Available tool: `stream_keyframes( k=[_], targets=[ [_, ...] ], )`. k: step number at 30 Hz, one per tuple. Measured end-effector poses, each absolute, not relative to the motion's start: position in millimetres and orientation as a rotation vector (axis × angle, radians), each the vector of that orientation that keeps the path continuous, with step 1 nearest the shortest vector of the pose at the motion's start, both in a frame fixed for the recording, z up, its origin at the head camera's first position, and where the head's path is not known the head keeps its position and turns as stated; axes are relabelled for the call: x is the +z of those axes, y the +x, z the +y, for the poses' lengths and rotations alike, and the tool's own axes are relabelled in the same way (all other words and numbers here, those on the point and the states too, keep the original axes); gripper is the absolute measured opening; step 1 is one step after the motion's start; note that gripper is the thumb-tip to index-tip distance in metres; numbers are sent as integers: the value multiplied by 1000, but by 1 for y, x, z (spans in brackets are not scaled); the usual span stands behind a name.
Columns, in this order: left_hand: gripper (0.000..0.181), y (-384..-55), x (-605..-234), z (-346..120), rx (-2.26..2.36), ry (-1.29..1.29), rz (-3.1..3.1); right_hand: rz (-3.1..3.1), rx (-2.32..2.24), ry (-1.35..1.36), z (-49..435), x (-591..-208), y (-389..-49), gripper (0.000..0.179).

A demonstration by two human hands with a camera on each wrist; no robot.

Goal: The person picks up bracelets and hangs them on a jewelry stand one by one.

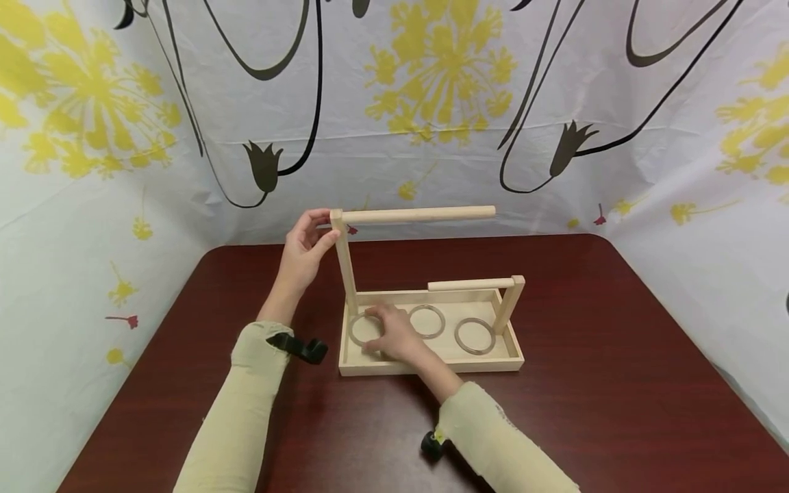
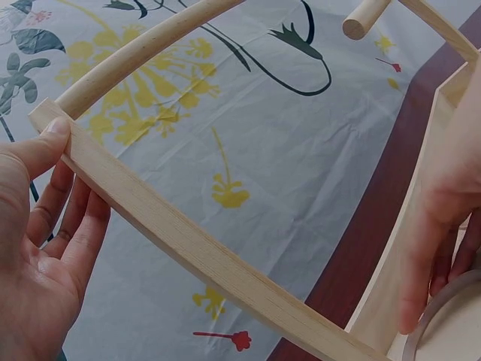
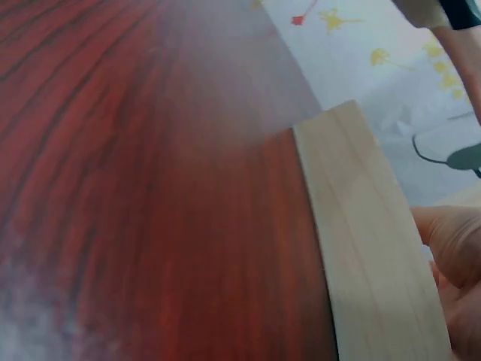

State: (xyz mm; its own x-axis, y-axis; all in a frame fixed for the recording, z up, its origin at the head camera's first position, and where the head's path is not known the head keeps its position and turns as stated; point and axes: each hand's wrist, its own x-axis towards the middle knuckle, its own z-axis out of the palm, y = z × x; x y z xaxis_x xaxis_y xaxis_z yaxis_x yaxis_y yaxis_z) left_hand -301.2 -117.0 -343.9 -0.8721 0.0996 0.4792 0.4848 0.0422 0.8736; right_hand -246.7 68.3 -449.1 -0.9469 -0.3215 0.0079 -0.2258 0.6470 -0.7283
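My left hand [image 1: 306, 239] pinches the top of the tall wooden post [image 1: 344, 263], thumb on the near face and fingers behind, as the left wrist view also shows. From that post a long dowel [image 1: 422, 215] runs to the right. My right hand [image 1: 397, 333] reaches down into the shallow wooden tray [image 1: 431, 368]. Its thumb and fingers span the leftmost ring [image 1: 353, 332], fingertips right at the rim; the hand covers part of this ring. In the left wrist view, a fingertip [image 2: 407, 320] meets the ring's outer edge [image 2: 422, 331].
Two more rings, a middle ring [image 1: 442, 322] and a right ring [image 1: 474, 352], lie in the tray. A shorter post [image 1: 510, 305] at its right end carries a short dowel [image 1: 471, 284] pointing left. The tray stands on a dark red-brown table [image 1: 616, 383] before a patterned cloth [image 1: 394, 164].
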Motion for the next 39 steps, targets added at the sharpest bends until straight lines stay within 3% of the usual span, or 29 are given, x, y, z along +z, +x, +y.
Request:
stream_keyframes(
  k=[8,15,22,39],
  targets=[
    [33,-302,-346,-118,-1905,-618,-2005,2919,-859,-500,59,-447,-243,64],
    [34,-302,-346,-116,-1903,-609,-2016,2902,-869,-492,60,-446,-242,66],
    [35,-302,-345,-117,-1899,-623,-2016,2879,-1000,-471,60,-447,-243,82],
    [35,-305,-347,-118,-1902,-641,-2000,2706,-1460,-584,69,-435,-232,75]
  ],
)
